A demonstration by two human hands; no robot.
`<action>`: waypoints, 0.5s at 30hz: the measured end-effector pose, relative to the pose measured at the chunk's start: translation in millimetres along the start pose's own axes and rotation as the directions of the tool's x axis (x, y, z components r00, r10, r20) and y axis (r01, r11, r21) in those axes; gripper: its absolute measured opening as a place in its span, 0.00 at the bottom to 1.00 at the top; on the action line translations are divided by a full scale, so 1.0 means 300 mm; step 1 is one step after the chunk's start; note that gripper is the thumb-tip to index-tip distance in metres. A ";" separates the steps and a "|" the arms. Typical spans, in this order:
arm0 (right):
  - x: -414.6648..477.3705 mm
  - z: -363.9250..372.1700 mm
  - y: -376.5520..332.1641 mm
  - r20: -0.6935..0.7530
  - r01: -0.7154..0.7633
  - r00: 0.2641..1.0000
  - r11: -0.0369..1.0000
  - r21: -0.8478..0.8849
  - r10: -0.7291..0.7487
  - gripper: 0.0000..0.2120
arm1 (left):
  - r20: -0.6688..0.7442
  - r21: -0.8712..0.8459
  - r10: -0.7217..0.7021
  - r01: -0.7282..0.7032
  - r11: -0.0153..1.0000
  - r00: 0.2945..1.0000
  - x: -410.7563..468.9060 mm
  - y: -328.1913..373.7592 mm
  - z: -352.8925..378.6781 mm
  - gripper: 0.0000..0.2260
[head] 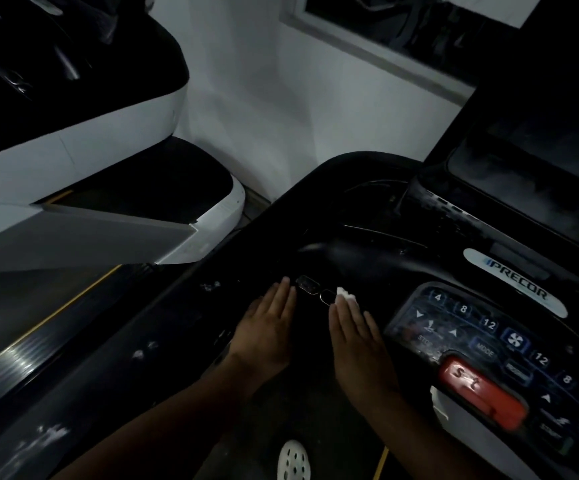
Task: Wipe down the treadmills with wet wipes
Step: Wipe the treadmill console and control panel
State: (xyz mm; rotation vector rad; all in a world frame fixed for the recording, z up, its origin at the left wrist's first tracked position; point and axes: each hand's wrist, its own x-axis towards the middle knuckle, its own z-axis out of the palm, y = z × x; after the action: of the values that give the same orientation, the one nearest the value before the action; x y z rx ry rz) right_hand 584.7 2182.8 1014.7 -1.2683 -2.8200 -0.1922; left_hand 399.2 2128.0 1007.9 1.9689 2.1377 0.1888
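Note:
A black treadmill console (367, 237) fills the middle and right of the dim head view. My right hand (359, 344) lies flat on its left wing with straight fingers, pressing a white wet wipe (346, 294) that shows just past the fingertips. My left hand (267, 323) rests flat beside it, fingers straight, touching the black surface and holding nothing. A small metal key tag (310, 285) lies on the console just beyond both sets of fingertips.
The keypad (482, 337) with a red stop button (482, 393) sits right of my right hand, and a dark screen (530, 188) above it. A second treadmill (73, 147), white and black, stands on the left. A white wall (298, 98) is behind. A white shoe (293, 460) shows below.

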 end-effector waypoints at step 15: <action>0.348 -0.120 -0.322 -0.232 0.205 0.970 0.749 0.630 -0.070 0.12 | -0.168 0.162 -0.196 0.223 0.961 0.966 -0.305 -0.147 -0.139 0.37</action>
State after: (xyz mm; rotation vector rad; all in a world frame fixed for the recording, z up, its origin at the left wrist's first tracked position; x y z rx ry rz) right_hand 442.8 2192.3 1050.6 -0.8182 -2.4439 0.5900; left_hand 352.8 2035.4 1044.7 1.8527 2.5247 0.1136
